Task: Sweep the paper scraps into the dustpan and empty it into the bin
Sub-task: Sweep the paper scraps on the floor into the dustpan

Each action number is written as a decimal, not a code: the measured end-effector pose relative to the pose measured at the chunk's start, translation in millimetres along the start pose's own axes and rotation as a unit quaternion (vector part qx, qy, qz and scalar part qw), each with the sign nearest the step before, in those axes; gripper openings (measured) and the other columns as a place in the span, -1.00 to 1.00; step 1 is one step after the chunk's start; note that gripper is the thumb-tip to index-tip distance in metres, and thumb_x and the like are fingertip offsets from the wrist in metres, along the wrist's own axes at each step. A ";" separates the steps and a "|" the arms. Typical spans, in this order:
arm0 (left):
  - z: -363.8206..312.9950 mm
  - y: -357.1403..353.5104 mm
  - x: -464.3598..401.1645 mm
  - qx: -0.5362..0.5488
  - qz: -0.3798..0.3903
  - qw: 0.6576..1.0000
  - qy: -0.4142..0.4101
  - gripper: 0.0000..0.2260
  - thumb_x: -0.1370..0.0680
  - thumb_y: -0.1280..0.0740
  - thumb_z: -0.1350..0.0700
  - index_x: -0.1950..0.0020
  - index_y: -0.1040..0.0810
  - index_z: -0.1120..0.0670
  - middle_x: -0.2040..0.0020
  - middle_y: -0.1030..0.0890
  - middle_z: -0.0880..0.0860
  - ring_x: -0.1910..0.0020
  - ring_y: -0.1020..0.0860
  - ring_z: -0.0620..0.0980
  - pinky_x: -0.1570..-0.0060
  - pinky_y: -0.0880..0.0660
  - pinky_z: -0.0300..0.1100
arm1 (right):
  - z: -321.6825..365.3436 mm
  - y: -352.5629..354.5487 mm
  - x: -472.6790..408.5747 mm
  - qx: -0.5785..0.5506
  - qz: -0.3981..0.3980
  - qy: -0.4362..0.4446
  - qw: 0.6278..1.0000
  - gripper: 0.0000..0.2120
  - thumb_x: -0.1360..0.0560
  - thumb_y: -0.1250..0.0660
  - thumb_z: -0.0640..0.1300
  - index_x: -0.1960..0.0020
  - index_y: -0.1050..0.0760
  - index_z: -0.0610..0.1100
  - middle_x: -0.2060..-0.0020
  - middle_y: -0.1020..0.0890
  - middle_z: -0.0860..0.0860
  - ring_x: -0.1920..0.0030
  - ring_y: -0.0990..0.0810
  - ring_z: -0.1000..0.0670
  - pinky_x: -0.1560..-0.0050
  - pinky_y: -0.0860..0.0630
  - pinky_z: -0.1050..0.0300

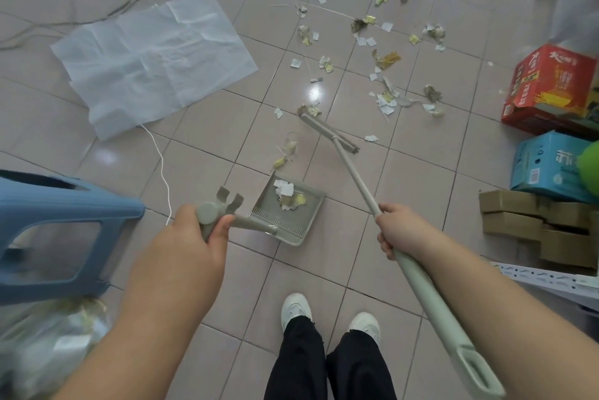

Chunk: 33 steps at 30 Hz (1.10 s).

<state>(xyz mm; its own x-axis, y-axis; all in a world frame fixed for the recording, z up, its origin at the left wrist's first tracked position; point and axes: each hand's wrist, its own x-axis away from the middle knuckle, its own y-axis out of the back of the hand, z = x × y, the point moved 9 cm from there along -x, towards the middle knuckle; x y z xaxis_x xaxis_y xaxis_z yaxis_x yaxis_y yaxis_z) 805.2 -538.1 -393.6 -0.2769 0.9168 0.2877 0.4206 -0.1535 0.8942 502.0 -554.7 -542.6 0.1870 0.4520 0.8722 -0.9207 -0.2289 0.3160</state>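
My left hand (194, 237) grips the handle of a beige dustpan (293, 224) that rests on the tiled floor and holds a few white and gold scraps. My right hand (400, 229) holds the long beige broom handle (356, 182). The broom head (327, 132) lies on the floor beyond the dustpan, with a gold scrap at its far end. A few scraps (287, 153) lie just in front of the dustpan's mouth. Many more paper scraps (385, 59) are scattered farther out to the right.
A large white sheet (155, 56) lies on the floor at left, with cables behind it. A blue plastic stool (61, 231) stands at my left, a clear bag of scraps (52, 344) below it. Red (551, 88), blue (551, 166) and brown boxes (534, 224) line the right.
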 end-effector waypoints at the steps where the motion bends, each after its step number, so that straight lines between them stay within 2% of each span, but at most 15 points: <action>1: 4.7 1.2 -0.1 -0.002 0.000 1.000 0.006 -0.73 -0.54 -0.08 -0.17 0.11 -0.29 0.03 0.35 -0.45 0.02 0.33 -0.47 0.13 0.36 -0.40 -0.07 | 6.0 -7.4 -4.9 -0.009 0.005 -0.006 1.000 -0.60 -0.58 0.02 -0.29 -0.37 -0.33 -0.10 0.37 -0.37 -0.13 0.51 -0.35 -0.02 0.66 -0.33 0.39; 5: 10.7 -1.6 0.0 -0.035 -0.001 0.999 -0.012 -0.73 -0.53 -0.09 -0.17 0.13 -0.26 0.02 0.37 -0.44 0.02 0.37 -0.48 0.14 0.39 -0.42 -0.08 | 29.9 -42.1 -21.2 -0.011 0.020 -0.020 1.000 -0.63 -0.58 0.06 -0.33 -0.30 -0.33 -0.12 0.38 -0.36 -0.14 0.68 -0.38 0.00 0.68 -0.34 0.42; 7: 14.3 -6.5 -1.0 -0.042 0.004 0.999 -0.005 -0.72 -0.53 -0.08 -0.17 0.10 -0.26 0.04 0.32 -0.46 0.05 0.35 -0.50 0.16 0.39 -0.41 -0.08 | 35.2 -58.7 -32.1 -0.016 0.020 -0.041 0.999 -0.69 -0.59 0.05 -0.32 -0.20 -0.35 -0.09 0.35 -0.36 -0.14 0.59 -0.39 -0.02 0.63 -0.37 0.40; 9: 16.0 -9.9 -3.0 -0.047 0.003 0.999 0.003 -0.71 -0.54 -0.07 -0.17 0.10 -0.24 0.06 0.30 -0.45 0.06 0.35 -0.49 0.15 0.40 -0.38 -0.10 | 38.0 -74.6 -37.2 -0.018 0.032 -0.072 0.997 -0.80 -0.59 0.00 -0.30 -0.02 -0.37 -0.14 0.33 -0.35 -0.13 0.46 -0.35 -0.03 0.57 -0.35 0.35; 10: 16.3 -11.2 -4.3 -0.046 0.003 0.999 0.007 -0.70 -0.54 -0.06 -0.18 0.10 -0.24 0.06 0.31 -0.43 0.05 0.35 -0.48 0.14 0.40 -0.37 -0.10 | 38.1 -82.6 -39.6 -0.008 0.042 -0.083 0.996 -0.81 -0.59 -0.01 -0.30 0.01 -0.38 -0.17 0.33 -0.34 -0.13 0.44 -0.33 -0.04 0.58 -0.34 0.36; 12: 17.4 -13.7 -8.7 -0.041 0.006 0.999 0.017 -0.69 -0.55 -0.06 -0.18 0.08 -0.24 0.07 0.34 -0.38 0.01 0.33 -0.47 0.14 0.37 -0.38 -0.10 | 38.1 -94.6 -43.5 0.035 0.063 -0.082 0.994 -0.72 -0.60 0.03 -0.32 -0.15 -0.41 -0.19 0.34 -0.33 -0.13 0.43 -0.30 -0.04 0.67 -0.36 0.39; 13: 18.2 -14.2 -11.1 -0.042 0.009 0.999 0.021 -0.69 -0.55 -0.05 -0.18 0.07 -0.25 0.07 0.35 -0.36 -0.01 0.31 -0.47 0.14 0.34 -0.39 -0.09 | 37.3 -95.4 -42.5 0.046 0.059 -0.088 0.993 -0.68 -0.60 0.04 -0.32 -0.23 -0.40 -0.20 0.34 -0.33 -0.13 0.43 -0.29 -0.04 0.69 -0.38 0.34; 15: 21.4 -13.7 -14.5 -0.044 0.012 0.998 0.035 -0.68 -0.56 -0.05 -0.18 0.06 -0.25 0.08 0.35 -0.35 -0.02 0.29 -0.47 0.15 0.31 -0.42 -0.08 | 31.9 -92.2 -37.2 0.078 0.054 -0.075 0.993 -0.69 -0.60 -0.01 -0.31 -0.25 -0.41 -0.20 0.36 -0.36 -0.12 0.45 -0.34 -0.05 0.65 -0.37 0.39; 18: 25.6 -10.5 -16.0 -0.042 0.006 0.998 0.046 -0.66 -0.55 -0.05 -0.18 0.02 -0.29 0.11 0.29 -0.43 0.04 0.27 -0.50 0.17 0.30 -0.44 -0.06 | 25.5 -74.7 -15.5 0.193 0.073 -0.015 0.978 -0.68 -0.58 -0.06 -0.29 -0.30 -0.39 -0.24 0.38 -0.41 -0.06 0.45 -0.42 0.00 0.50 -0.40 0.24; 21: 25.5 -10.2 -14.3 -0.037 0.009 0.998 0.045 -0.66 -0.55 -0.05 -0.18 0.03 -0.28 0.10 0.26 -0.46 0.06 0.26 -0.52 0.17 0.31 -0.44 -0.07 | 12.2 -47.2 15.3 0.197 0.092 -0.046 0.975 -0.64 -0.57 0.01 -0.34 -0.29 -0.37 -0.18 0.43 -0.41 -0.13 0.52 -0.37 -0.03 0.47 -0.35 0.22; 23: 24.4 -10.6 -15.1 -0.038 0.007 0.998 0.045 -0.66 -0.55 -0.04 -0.19 0.03 -0.28 0.09 0.27 -0.45 0.05 0.31 -0.45 0.15 0.34 -0.37 -0.09 | 11.9 -31.3 33.0 0.165 0.082 -0.059 0.981 -0.62 -0.58 0.01 -0.30 -0.32 -0.34 -0.07 0.41 -0.41 -0.12 0.54 -0.35 -0.01 0.57 -0.34 0.33; 26: 23.7 -11.9 -18.2 -0.044 0.009 0.998 0.051 -0.65 -0.55 -0.03 -0.20 0.01 -0.29 0.09 0.25 -0.46 0.06 0.30 -0.43 0.14 0.33 -0.35 -0.10 | 21.3 -29.8 35.7 0.148 0.055 -0.032 0.987 -0.64 -0.58 0.02 -0.29 -0.27 -0.36 -0.03 0.37 -0.41 -0.13 0.53 -0.36 -0.01 0.62 -0.33 0.40; 29: 22.2 -12.9 -18.8 -0.052 0.009 0.997 0.047 -0.63 -0.55 -0.02 -0.20 -0.01 -0.30 0.10 0.24 -0.45 0.05 0.26 -0.47 0.15 0.31 -0.36 -0.10 | 33.7 -54.3 10.2 0.152 0.042 -0.005 0.988 -0.69 -0.56 0.03 -0.35 -0.11 -0.36 -0.04 0.35 -0.39 -0.14 0.52 -0.38 -0.04 0.63 -0.33 0.38; 33: 22.2 -13.0 -18.5 -0.051 0.006 0.998 0.047 -0.62 -0.55 -0.03 -0.20 -0.04 -0.33 0.11 0.19 -0.52 0.09 0.22 -0.53 0.18 0.31 -0.38 -0.10 | 33.5 -86.8 -14.7 0.179 0.059 -0.017 0.982 -0.78 -0.56 -0.02 -0.33 -0.09 -0.37 -0.14 0.35 -0.40 -0.13 0.45 -0.42 -0.05 0.37 -0.44 0.18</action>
<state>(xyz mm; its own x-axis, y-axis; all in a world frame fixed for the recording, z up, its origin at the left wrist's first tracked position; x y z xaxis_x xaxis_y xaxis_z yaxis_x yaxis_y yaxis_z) 824.1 -545.0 -418.1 -0.3530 0.8771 0.3257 0.3366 -0.2058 0.9189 590.6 -570.3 -570.3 0.1030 0.3758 0.9210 -0.7588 -0.5690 0.3171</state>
